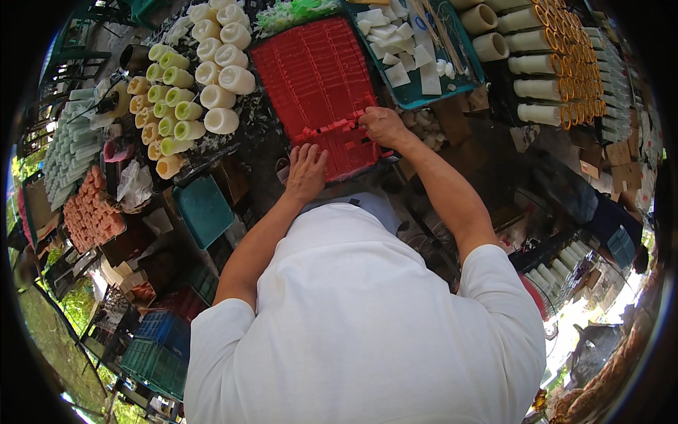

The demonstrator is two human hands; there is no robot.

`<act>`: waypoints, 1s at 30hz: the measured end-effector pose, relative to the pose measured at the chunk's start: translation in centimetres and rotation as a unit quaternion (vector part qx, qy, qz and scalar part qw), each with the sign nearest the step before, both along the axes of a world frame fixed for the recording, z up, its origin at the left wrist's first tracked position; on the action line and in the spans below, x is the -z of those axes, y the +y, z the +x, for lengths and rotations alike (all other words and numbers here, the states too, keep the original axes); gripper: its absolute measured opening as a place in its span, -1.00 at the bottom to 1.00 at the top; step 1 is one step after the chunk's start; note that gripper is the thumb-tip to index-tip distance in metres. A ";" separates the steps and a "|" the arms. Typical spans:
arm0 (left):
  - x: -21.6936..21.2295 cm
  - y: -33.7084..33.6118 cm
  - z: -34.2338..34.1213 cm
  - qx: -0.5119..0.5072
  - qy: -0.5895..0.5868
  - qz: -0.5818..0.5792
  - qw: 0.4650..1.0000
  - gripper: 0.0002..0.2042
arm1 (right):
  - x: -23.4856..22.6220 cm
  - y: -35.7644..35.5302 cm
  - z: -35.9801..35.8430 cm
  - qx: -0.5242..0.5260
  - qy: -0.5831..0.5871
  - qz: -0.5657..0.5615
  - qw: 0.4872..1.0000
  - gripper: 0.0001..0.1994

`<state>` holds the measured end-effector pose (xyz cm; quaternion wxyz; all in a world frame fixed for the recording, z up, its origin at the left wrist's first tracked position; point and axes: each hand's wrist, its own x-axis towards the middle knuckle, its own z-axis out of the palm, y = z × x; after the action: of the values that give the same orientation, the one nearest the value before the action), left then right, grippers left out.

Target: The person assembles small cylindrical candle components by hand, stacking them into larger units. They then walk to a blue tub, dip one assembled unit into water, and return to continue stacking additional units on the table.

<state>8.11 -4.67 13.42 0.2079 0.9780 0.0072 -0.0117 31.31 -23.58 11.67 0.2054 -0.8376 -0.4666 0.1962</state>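
A red slab (318, 78), waxy-looking and scored with lengthwise lines, lies in front of me. Its near end is broken into loose flat pieces (346, 152). My left hand (306, 172) rests with stretched fingers on the near left edge of those pieces. At the right edge, where the pieces meet the larger slab, my right hand (383, 129) is closed with its fingers curled. Whatever it may hold is too small to make out.
Hollow cream and green wax cylinders (219, 97) stand left of the slab. A teal tray (474, 67) with white pieces lies to the right, beyond it cream tubes with orange rings (534, 89). A teal lid or tray (205, 210) sits low at the left, above stacked crates (157, 364).
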 end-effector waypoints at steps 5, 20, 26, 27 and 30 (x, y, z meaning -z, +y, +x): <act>-0.4 -0.3 0.7 0.003 -0.014 0.002 1.000 -0.52 | -1.2 0.0 -0.8 0.007 0.001 -0.001 1.000 -0.88; -0.7 0.8 7.3 0.009 0.007 -0.260 0.965 -0.63 | -5.9 -1.1 -1.4 0.023 0.063 0.037 0.997 -0.88; 0.8 1.0 5.9 -0.046 0.011 -0.148 0.988 -0.76 | -5.5 -2.9 -1.6 0.057 0.054 0.063 0.995 -0.88; 1.3 1.0 5.5 -0.062 0.004 -0.140 0.988 -0.76 | -5.5 -3.2 -1.7 0.073 0.044 0.063 0.994 -0.88; -1.9 -0.5 6.3 -0.056 -0.082 -0.225 0.969 -0.78 | -5.8 -3.5 -2.5 0.056 0.039 0.049 0.996 -0.88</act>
<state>14.39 -5.19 15.29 0.4232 0.9017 0.0418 0.0784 28.84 -27.08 17.44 0.2749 -0.8432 -0.4196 0.1936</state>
